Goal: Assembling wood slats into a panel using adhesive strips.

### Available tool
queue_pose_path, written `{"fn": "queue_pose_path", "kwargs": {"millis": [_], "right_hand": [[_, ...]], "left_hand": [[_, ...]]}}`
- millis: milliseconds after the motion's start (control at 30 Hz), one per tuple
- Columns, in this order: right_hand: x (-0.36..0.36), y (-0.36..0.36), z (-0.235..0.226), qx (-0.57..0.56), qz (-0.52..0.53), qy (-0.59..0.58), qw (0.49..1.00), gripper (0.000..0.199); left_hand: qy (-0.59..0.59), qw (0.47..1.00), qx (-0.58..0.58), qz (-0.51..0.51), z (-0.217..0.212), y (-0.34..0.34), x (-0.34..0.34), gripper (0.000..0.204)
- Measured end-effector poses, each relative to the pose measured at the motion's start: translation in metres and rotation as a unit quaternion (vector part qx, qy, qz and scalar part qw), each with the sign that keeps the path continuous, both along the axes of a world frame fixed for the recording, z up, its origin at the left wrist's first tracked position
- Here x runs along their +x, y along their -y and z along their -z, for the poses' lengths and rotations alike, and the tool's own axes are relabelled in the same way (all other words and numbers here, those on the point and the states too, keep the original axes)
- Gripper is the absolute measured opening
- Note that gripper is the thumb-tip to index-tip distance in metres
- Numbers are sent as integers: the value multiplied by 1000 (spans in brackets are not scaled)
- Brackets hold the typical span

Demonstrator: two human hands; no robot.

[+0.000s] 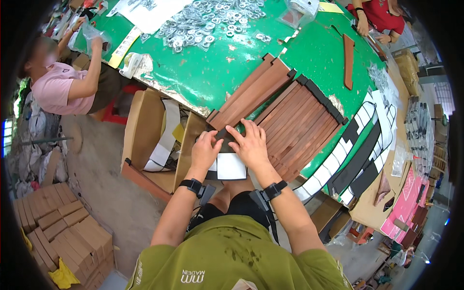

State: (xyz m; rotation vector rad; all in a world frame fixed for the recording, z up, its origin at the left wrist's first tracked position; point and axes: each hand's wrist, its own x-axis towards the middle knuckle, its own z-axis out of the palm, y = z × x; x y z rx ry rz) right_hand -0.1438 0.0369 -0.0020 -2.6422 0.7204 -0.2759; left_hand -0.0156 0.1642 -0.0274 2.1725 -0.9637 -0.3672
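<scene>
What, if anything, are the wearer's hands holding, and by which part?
A small black piece sits between the fingertips: left hand at its left end, right hand at its right. Whether it's pinched or merely touched can't be told.

— What's the floor (87, 150) like?
— Grey-brown, with cardboard cartons (67, 227) stacked at lower left.
— And the furniture?
— A green worktable (193, 72), its surface chipped along the edge.
— Light?
— A bright opening (7, 130), far left.

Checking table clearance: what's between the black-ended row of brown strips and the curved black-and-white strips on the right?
Only green painted tabletop shows there, in the head view.
</scene>
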Motion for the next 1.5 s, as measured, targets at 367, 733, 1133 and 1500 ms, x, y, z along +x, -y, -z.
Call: {"fn": "queue_pose_path", "kwargs": {"millis": [367, 733, 1133, 1500], "right_hand": [[4, -7, 2, 7, 13, -15, 1000, 52], [1, -5, 3, 30, 15, -13, 999, 67], [26, 21, 8, -67, 113, -18, 991, 70], [67, 67, -19, 97, 173, -151, 968, 81]], "left_hand": [[24, 999, 32, 2, 0, 3, 4, 19], [25, 996, 81, 0, -1, 10, 14, 24], [-17, 990, 133, 39, -34, 24, 35, 69], [-9, 942, 312, 122, -57, 97, 43, 93]]}}
